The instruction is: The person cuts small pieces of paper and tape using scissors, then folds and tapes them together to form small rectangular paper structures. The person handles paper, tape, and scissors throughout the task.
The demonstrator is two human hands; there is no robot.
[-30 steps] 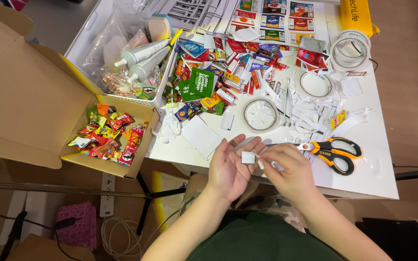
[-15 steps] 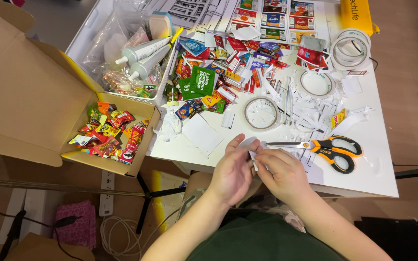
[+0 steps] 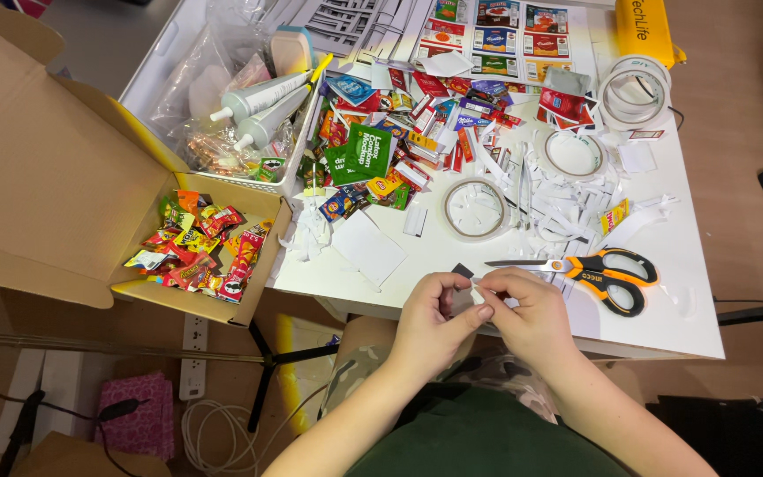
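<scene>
Small dark-and-white paper cut-out (image 3: 464, 276): held at the near edge of the white desk (image 3: 664, 318), pinched between the fingertips of both hands; its detail is too small to be made out.

Left hand (image 3: 430, 322): fingers curled, thumb and forefinger closed on the left side of the cut-out.

Right hand (image 3: 530, 311): fingers pressed together on the right side of the cut-out, touching the left hand.

Orange-and-black-handled scissors (image 3: 598, 272): laid flat just beside the right hand, blades shut and pointed left.

Ring of clear adhesive tape (image 3: 476, 208): laid flat beyond the hands, near a blank white card (image 3: 369, 248).

Heap of white paper offcuts (image 3: 567, 199): spread to the right of the tape ring, with two further tape rolls (image 3: 633, 88) behind.

Pile of small printed paper miniature packets (image 3: 399, 132): scattered across the middle of the desk, printed sheets (image 3: 496, 31) lying at the far edge.

White plastic basket (image 3: 298, 172): set at the desk's left end, two grey-green tubes (image 3: 262, 102) and clear bags inside.

Open brown cardboard box (image 3: 55, 177): placed left of the desk, colourful miniature packets (image 3: 196, 247) gathered in its near corner.
</scene>
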